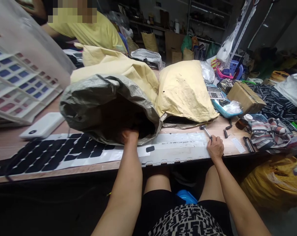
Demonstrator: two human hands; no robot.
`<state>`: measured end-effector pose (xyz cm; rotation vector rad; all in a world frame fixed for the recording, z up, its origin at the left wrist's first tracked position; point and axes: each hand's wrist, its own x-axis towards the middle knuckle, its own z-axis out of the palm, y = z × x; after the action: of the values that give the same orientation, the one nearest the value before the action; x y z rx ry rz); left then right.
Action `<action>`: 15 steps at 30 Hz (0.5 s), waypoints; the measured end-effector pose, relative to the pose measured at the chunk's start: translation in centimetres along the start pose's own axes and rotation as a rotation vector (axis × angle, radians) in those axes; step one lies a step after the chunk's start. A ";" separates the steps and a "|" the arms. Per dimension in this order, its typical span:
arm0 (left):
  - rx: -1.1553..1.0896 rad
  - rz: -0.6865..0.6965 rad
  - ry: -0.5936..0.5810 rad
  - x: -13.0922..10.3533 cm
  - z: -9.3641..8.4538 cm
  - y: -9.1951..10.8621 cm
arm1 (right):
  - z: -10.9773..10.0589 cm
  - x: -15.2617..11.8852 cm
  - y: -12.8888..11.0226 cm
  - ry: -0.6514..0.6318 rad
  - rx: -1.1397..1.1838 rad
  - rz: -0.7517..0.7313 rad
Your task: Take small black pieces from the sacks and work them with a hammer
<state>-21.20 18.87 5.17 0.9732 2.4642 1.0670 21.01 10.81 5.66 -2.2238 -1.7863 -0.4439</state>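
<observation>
Left of center on the surface [228, 146], the open sack [77, 101] lies, mouth facing near. I've got the left hand [130, 134] in it; can't tell how those fingers stand. Right hand [215, 147] at near edge, fingers clamped around the hammer [207, 131] handle. Black pieces [50, 154] in rows, near left; second sack [185, 88] just right of the first.

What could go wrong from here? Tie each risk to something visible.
The left hand reaches into the open sack, whose inside is dark; something sharp could scratch it. Dragging the sack might shift the black pieces beside it. The right hand grips a hammer-like tool near the edge of the table; a slip could drop it.
</observation>
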 end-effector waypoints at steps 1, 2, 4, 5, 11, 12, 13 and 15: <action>0.002 -0.010 0.044 -0.9 -0.4 0.2 | 0.0 0.0 0.0 -0.002 0.001 0.000; -0.016 0.010 0.098 -2.0 -0.8 0.5 | 0.1 0.0 0.0 -0.003 0.002 0.000; -0.112 0.146 0.180 -5.3 -1.2 1.2 | 0.3 -0.1 0.1 -0.003 0.000 -0.001; -0.183 0.251 0.178 -7.2 -1.1 1.6 | 0.3 -0.1 0.1 -0.003 -0.001 -0.002; -0.343 0.785 -0.453 -17.8 3.4 4.6 | 0.5 -0.1 0.2 0.001 -0.011 -0.008; -0.298 0.828 -0.510 -18.6 4.4 4.9 | 0.5 -0.1 0.2 0.001 -0.012 -0.010; -0.241 0.861 -0.543 -19.2 5.4 5.1 | 0.5 -0.1 0.2 0.001 -0.012 -0.011; -0.141 0.906 -0.566 -19.5 6.8 5.3 | 0.4 -0.2 0.2 -0.003 -0.010 -0.010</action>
<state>-1.08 11.85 4.24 2.0736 1.4541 0.9575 21.17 10.79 5.20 -2.2240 -1.8011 -0.4529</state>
